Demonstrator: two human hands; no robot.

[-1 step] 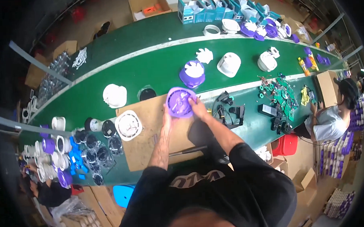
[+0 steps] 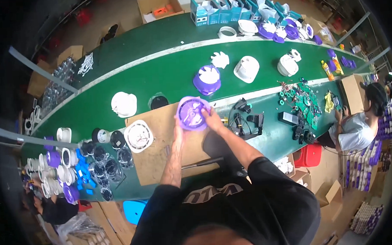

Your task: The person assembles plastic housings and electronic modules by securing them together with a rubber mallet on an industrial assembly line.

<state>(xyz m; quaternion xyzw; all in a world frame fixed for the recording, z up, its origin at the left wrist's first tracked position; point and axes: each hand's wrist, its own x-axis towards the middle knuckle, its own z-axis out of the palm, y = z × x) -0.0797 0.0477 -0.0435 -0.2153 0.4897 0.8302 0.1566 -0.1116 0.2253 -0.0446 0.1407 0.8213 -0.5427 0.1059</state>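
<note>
- Holding a purple housing (image 2: pixel 190 115) at the centre of the frame, its hollow side facing up, above the upper right part of a brown board (image 2: pixel 158 169);
- my left hand (image 2: pixel 178 128) grips the housing's left edge, most of its fingers hidden underneath;
- my right hand (image 2: pixel 212 121) pinches the opposite edge, reaching over the rim; I cannot tell how its lower fingers sit;
- the board lies on the green table (image 2: pixel 273 146); a white square-cornered part (image 2: pixel 138 136) overlaps its left edge;
- just above the housing in the frame stands a purple base (image 2: pixel 207 88) topped by white fan blades (image 2: pixel 208 74); a loose white fan wheel (image 2: pixel 220 60) lies near it;
- right of my right hand are black cables (image 2: pixel 237 125); farther right, green circuit boards (image 2: pixel 308 103) are heaped;
- at the lower left, dark round parts (image 2: pixel 112 169) in clear wrap lie beside blue pieces (image 2: pixel 83 169);
- at the right side of the frame, a co-worker (image 2: pixel 354 131) is at the table's edge.
</note>
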